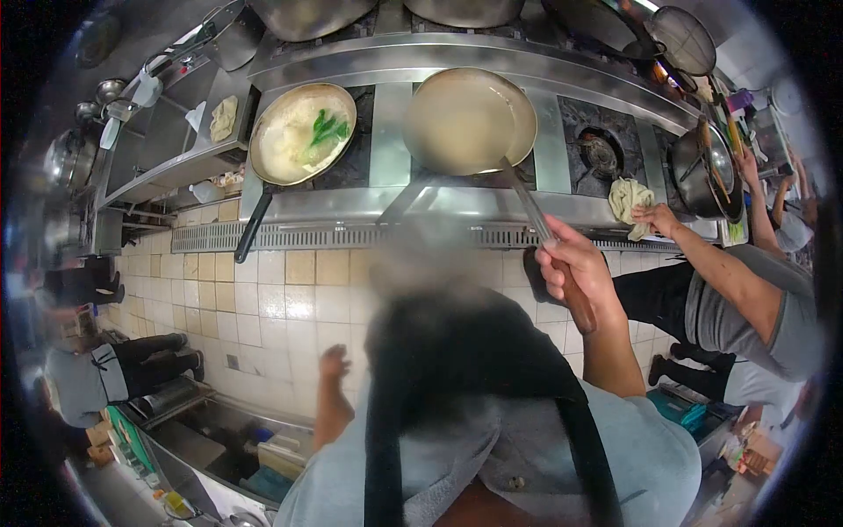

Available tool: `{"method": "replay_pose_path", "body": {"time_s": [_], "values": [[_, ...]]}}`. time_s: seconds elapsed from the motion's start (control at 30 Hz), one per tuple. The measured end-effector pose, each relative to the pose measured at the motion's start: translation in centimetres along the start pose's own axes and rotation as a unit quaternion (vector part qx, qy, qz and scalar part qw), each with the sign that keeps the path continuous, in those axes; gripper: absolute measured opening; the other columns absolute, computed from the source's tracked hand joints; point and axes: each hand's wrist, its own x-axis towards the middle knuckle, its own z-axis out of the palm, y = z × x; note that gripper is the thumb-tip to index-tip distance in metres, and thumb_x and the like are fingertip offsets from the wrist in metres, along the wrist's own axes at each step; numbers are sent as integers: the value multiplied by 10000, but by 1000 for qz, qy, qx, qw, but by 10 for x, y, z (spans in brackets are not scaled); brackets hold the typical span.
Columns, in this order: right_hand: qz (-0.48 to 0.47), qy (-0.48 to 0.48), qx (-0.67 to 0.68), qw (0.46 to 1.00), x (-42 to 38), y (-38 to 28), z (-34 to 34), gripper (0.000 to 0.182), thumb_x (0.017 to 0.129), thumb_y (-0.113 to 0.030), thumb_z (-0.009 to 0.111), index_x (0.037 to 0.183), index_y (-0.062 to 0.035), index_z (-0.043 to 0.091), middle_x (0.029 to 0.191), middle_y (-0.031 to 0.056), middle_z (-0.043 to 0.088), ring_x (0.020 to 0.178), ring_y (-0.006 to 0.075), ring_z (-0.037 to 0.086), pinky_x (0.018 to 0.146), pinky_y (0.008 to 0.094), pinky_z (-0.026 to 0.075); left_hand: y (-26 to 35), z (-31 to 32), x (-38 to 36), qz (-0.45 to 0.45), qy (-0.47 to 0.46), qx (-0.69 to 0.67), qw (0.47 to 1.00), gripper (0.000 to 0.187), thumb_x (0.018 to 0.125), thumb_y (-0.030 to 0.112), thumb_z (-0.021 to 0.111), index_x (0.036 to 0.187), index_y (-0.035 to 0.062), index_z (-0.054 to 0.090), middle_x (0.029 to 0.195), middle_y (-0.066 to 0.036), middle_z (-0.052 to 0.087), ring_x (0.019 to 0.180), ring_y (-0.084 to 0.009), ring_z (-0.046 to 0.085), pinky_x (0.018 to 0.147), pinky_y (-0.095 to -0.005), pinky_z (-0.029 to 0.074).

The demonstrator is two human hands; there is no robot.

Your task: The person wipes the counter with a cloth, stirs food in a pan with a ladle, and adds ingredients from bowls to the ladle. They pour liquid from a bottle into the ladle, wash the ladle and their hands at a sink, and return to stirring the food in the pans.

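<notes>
My right hand [571, 263] is wrapped round the brown handle of a long metal-shafted utensil [529, 206]. The shaft slants over the near rim of a wide pan [470, 120] holding cloudy, pale liquid. I cannot make out the utensil's head. My left hand [334, 362] hangs low over the tiled floor, fingers loosely curled and a little apart, with nothing in it. A second pan [303, 132], left on the stove, contains pale, foamy liquid and green leaves; its black handle points toward me. A blurred smudge hides part of the middle.
At right, a co-worker's hand [657, 220] presses a cloth [630, 204] on the stove edge beside a bare burner [601, 154]. A dark pot [702, 171] stands farther right. Large pots [312, 16] line the back. Another person [83, 386] is at far left; a counter [211, 439] lies behind me.
</notes>
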Motion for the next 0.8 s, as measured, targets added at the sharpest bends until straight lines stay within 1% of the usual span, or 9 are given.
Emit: {"method": "replay_pose_path", "body": {"time_s": [0.1,0.3,0.37,0.43,0.53,0.6,0.7,0.73,0.8], "values": [[-72,75,-95,990,-7,5,1,614,897,-47,531,1464,-53,294,724,41,532,457,98,457,381,238,371,-47,-15,36,74,-40,172,982,474,904,366,578,1297,104,532,1180,-73,620,848,-234,604,683,-371,468],[-143,180,-318,920,9,20,-9,623,886,1,546,1466,-92,342,685,-12,515,464,72,459,414,234,391,-35,-30,37,35,-32,149,988,448,910,380,579,1284,135,546,1143,-71,627,776,-220,618,628,-380,477],[-159,197,-356,900,21,27,-12,630,886,6,544,1470,-119,345,679,-3,517,473,73,454,420,237,397,-5,-37,25,-34,9,85,996,433,909,377,580,1274,147,550,1107,-63,629,762,-208,624,607,-372,481],[-155,211,-363,894,33,33,-12,631,879,14,544,1466,-118,353,711,12,534,482,72,454,417,238,396,-10,-72,74,36,11,144,989,429,905,374,583,1265,142,555,1094,-60,628,754,-209,623,599,-366,478],[-150,202,-347,904,45,37,3,620,874,13,539,1457,-98,360,759,33,556,479,81,468,412,233,392,67,-93,63,3,58,146,988,428,893,373,592,1240,123,572,1049,-52,633,742,-208,622,582,-352,475],[-125,187,-276,935,52,38,9,591,900,-27,523,1459,-55,330,686,17,542,450,88,471,394,231,380,99,-124,95,75,63,173,980,430,884,372,605,1224,110,582,996,-64,642,742,-205,612,579,-346,476],[-88,158,-256,950,61,41,1,579,918,-91,528,1460,-71,325,752,38,589,487,105,514,428,229,406,150,-166,162,330,128,180,918,439,896,346,602,1219,50,586,999,-94,659,760,-195,609,605,-314,477],[-77,163,-265,947,62,41,5,572,920,-99,529,1456,-71,331,768,43,602,492,108,522,431,231,414,199,-165,147,343,158,155,913,441,903,332,597,1217,23,587,1015,-105,664,776,-190,613,616,-297,474],[-58,184,-302,933,63,37,20,565,919,-100,531,1450,-68,340,784,52,614,499,112,533,439,236,425,304,-164,81,324,110,130,931,453,875,282,624,1222,-6,580,1218,-174,617,1102,-282,594,953,-353,447]]}}
